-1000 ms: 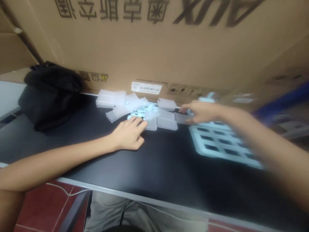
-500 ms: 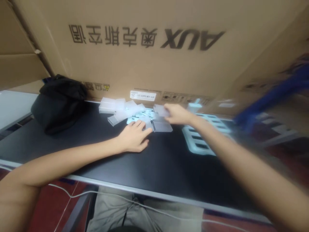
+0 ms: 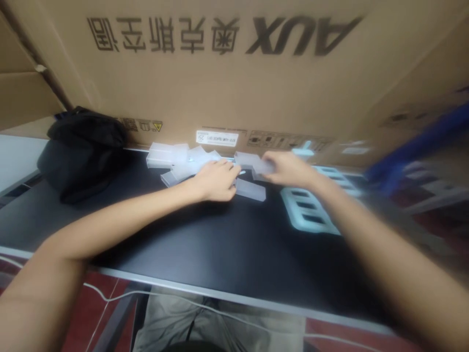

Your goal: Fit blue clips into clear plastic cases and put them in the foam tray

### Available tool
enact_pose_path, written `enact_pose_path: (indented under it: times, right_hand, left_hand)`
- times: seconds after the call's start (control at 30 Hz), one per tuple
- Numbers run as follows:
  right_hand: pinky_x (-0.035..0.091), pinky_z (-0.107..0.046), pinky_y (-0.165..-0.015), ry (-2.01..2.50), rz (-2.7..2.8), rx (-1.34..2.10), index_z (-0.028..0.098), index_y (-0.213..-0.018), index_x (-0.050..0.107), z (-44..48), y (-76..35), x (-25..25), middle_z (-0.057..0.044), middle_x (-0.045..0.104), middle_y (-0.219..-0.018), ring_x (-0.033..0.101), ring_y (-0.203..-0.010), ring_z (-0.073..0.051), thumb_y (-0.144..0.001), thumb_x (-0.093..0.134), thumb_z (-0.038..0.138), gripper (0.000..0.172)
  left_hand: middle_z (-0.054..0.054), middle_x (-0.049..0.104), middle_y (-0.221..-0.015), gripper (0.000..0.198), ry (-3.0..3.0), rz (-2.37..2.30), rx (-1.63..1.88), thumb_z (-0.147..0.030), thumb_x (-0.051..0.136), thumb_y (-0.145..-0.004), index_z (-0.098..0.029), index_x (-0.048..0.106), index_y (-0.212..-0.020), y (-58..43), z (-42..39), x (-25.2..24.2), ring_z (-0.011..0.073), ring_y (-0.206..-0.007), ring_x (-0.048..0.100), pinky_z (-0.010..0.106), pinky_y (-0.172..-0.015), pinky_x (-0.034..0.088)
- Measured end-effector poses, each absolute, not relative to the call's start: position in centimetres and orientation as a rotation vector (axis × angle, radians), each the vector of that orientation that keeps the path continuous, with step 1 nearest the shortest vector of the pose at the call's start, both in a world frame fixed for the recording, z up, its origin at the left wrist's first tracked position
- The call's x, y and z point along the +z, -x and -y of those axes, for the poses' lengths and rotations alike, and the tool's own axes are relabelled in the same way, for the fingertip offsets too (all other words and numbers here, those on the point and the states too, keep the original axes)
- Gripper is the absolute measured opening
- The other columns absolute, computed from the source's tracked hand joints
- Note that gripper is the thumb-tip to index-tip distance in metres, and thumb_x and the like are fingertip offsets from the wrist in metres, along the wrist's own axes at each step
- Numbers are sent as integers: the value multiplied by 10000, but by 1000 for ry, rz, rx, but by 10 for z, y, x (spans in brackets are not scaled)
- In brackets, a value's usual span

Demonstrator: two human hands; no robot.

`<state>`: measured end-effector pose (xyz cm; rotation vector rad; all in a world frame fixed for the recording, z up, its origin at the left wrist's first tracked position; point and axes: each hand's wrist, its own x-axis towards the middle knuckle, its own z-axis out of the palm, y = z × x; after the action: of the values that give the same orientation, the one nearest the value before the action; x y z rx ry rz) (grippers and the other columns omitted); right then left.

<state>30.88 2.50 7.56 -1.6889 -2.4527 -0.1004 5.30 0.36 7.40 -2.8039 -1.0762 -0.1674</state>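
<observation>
Frosted plastic cases (image 3: 172, 159) lie heaped at the back of the black surface (image 3: 220, 244) beside a pale blue slotted tray (image 3: 311, 215); the right hand (image 3: 289, 168) clamps its fingers on one case (image 3: 261, 166). The left hand (image 3: 216, 180) covers the heap with fingers curled, though I cannot tell whether they grip anything, and blur hides the cases' contents. A cardboard box (image 3: 234, 83) stands behind, with a black bag (image 3: 80, 151) to the left.

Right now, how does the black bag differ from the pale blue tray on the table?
The black bag is dark, soft and slumped; the pale blue tray is light, rigid, with rectangular openings. The bag sits at the left; the tray lies at the right, near the right hand. Both rest on the black table.
</observation>
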Motion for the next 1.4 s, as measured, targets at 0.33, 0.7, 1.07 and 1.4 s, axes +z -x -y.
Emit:
enact_pose_path:
  times: [0.33, 0.7, 1.07, 1.4]
  right_hand:
    - [482, -337, -755, 1555, 2564, 116, 206, -1038, 675, 9, -308, 63, -101, 754, -1048, 701, -919, -284, -777, 684, 399, 325]
    - [489, -348, -793, 1659, 2574, -41, 210, -1050, 659, 19, -323, 59, -120, 725, -1167, 683, -1014, -293, -787, 646, 278, 272]
    - [486, -363, -717, 1721, 2578, -167, 207, -1104, 645, 23, -320, 55, -121, 643, -1150, 660, -931, -279, -813, 618, 301, 307]
    - [490, -345, -718, 1635, 2579, -178, 229, -1117, 634, 20, -330, 45, -112, 661, -1145, 654, -950, -273, -811, 616, 318, 319]
  left_hand:
    - [166, 713, -1291, 497, 2923, 1162, 156, -318, 566, -876, -138, 691, -1322, -98, -65, 99, 314, -1126, 676, 393, -918, 543]
    - [52, 801, -1067, 393, 2944, 1066, 330, -175, 647, -731, -268, 827, -1068, -103, -125, 93, 198, -925, 674, 304, -862, 504]
    - [53, 785, -1109, 416, 2990, 881, 186, -217, 629, -791, -282, 797, -1166, -106, -116, 93, 224, -966, 674, 325, -850, 488]
    - [111, 746, -1081, 349, 2885, 1034, 250, -478, 737, -822, -269, 830, -1086, -122, -113, 80, 291, -989, 670, 381, -857, 497]
